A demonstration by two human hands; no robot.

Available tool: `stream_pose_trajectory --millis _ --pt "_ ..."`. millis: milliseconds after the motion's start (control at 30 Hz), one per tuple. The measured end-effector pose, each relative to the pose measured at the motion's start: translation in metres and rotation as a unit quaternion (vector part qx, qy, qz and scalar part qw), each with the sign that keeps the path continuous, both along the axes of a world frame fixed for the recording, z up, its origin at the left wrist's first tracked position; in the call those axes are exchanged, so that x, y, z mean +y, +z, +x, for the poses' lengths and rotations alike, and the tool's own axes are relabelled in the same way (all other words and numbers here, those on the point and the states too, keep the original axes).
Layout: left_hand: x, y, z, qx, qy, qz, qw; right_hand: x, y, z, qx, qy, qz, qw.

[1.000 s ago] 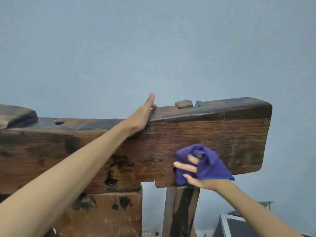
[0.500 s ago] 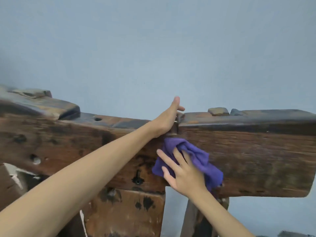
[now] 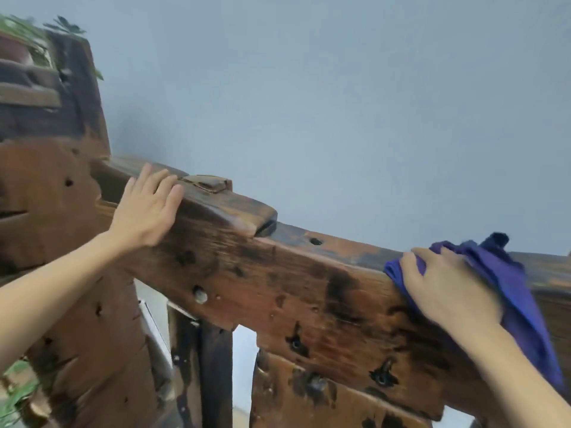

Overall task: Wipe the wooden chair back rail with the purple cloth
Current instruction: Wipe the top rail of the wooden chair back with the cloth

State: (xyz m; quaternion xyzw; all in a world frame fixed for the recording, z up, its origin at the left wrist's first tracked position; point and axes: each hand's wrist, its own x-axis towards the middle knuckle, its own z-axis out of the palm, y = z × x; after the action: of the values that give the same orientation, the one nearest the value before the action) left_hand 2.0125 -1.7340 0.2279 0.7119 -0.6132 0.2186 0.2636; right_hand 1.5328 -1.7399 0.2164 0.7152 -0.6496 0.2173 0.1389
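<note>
The dark, weathered wooden back rail (image 3: 278, 279) runs from upper left down to the right edge of the view. My left hand (image 3: 146, 208) rests flat on its raised left end, fingers straight over the top edge. My right hand (image 3: 445, 288) presses the purple cloth (image 3: 513, 291) against the rail's top edge and front face at the right. The cloth bunches above my fingers and hangs down behind my wrist. The fingers lie spread over the cloth.
A tall wooden post (image 3: 55, 149) of the same furniture stands at the left, with green leaves (image 3: 27, 32) above it and more at the bottom left. Upright slats (image 3: 213, 375) and a lower panel (image 3: 324, 403) sit under the rail. A plain blue-grey wall (image 3: 340, 103) lies behind.
The view has swung left and tilted. My left hand has slid leftward along the rail to its raised end. My right hand has carried the cloth up onto the rail's top edge.
</note>
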Motion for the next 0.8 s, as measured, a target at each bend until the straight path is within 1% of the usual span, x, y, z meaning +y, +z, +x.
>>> stream_pose_trajectory --millis 67,100,133,200,267,300,333,400,433,467,500,567,600,633,667,700,733,800 --pt "-0.009 -0.016 0.017 0.036 -0.012 0.003 0.999 -0.014 0.021 0.019 0.058 0.005 0.108 0.993" --pt "-0.015 -0.021 0.022 0.062 -0.021 -0.011 0.998 -0.024 0.027 0.036 0.073 0.031 0.159 0.984" --pt "-0.02 -0.024 0.022 0.083 -0.032 -0.027 0.996 -0.034 0.031 0.059 0.055 0.047 0.21 0.975" --pt "-0.027 -0.03 0.02 0.092 -0.057 -0.046 0.993 -0.046 0.036 0.114 0.028 0.094 0.255 0.962" --pt "-0.031 -0.034 0.022 0.085 -0.078 -0.05 0.992 -0.047 0.036 0.169 0.01 0.153 0.243 0.958" --pt "-0.027 -0.036 0.032 0.089 -0.08 -0.053 0.991 -0.043 0.036 0.198 0.021 0.182 0.22 0.958" --pt "-0.028 -0.036 0.031 0.087 -0.089 -0.055 0.991 -0.038 0.032 0.208 0.029 0.19 0.197 0.961" --pt "-0.027 -0.039 0.037 0.077 -0.106 -0.065 0.989 -0.019 0.018 0.212 0.064 0.202 0.121 0.97" --pt "-0.028 -0.041 0.039 0.065 -0.112 -0.073 0.989 -0.004 0.009 0.204 0.083 0.211 0.054 0.973" --pt "-0.028 -0.043 0.044 0.051 -0.116 -0.077 0.989 0.008 0.004 0.193 0.094 0.219 0.014 0.971" --pt "-0.028 -0.045 0.049 0.036 -0.117 -0.078 0.989 0.011 0.0 0.18 0.09 0.227 -0.003 0.97" --pt "-0.028 -0.049 0.059 0.01 -0.119 -0.08 0.99 -0.001 0.001 0.148 0.057 0.172 0.035 0.983" --pt "-0.028 -0.05 0.061 0.005 -0.125 -0.08 0.989 -0.012 0.006 0.131 0.047 0.127 0.096 0.986" --pt "-0.028 -0.049 0.061 0.009 -0.133 -0.078 0.988 -0.024 0.015 0.121 0.024 0.09 0.167 0.982" --pt "-0.028 -0.049 0.059 0.018 -0.139 -0.076 0.987 -0.035 0.023 0.118 -0.009 0.068 0.212 0.975" --pt "-0.028 -0.049 0.056 0.026 -0.143 -0.073 0.987 -0.042 0.029 0.123 -0.027 0.053 0.233 0.971" --pt "-0.027 -0.049 0.051 0.033 -0.144 -0.072 0.986 -0.044 0.035 0.136 -0.033 0.04 0.233 0.971" --pt "-0.027 -0.051 0.047 0.04 -0.146 -0.074 0.986 -0.056 0.033 0.167 -0.045 0.057 0.183 0.98"
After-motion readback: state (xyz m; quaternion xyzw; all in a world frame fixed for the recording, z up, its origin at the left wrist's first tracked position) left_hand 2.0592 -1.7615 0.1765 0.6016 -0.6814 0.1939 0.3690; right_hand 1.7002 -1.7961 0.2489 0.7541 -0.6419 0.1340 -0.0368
